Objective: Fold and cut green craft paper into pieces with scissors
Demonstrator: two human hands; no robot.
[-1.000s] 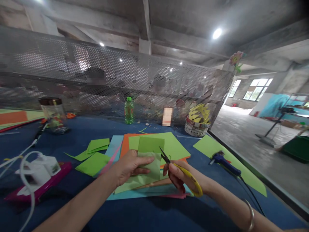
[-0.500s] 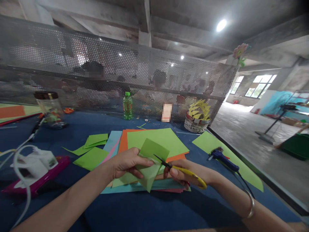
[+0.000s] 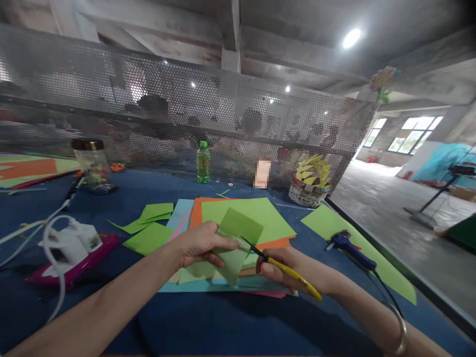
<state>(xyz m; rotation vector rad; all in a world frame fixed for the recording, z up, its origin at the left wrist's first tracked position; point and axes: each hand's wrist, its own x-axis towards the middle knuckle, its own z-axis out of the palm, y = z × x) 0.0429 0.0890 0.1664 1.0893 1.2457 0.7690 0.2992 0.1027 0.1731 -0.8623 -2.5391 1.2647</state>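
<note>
My left hand [image 3: 204, 248] is closed on a piece of green paper [image 3: 240, 229], thumb on top and fingers beneath. A paler part of it hangs below the thumb. Yellow-handled scissors [image 3: 288, 272] are in my right hand [image 3: 277, 265], fingers wrapped round the handles. Their dark blades lie at the paper's right edge, pointing up and left; whether they are closed through the paper I cannot tell. Underneath both hands is a stack of coloured sheets [image 3: 256, 213], green and orange on top, blue and pink at the edges.
Green paper pieces [image 3: 148, 238] lie to the left, near a magenta power strip [image 3: 100, 253] with white plugs. A jar [image 3: 92, 168], a green bottle [image 3: 203, 163] and a basket [image 3: 308, 191] stand towards the mesh screen [image 3: 223, 109]. At right, a blue glue gun [image 3: 351, 250] rests over a green sheet [image 3: 320, 220].
The whole view has shifted, so the table's things appear further right. The paper's hanging lower part is a little higher. Both hands keep their hold on the paper and scissors.
</note>
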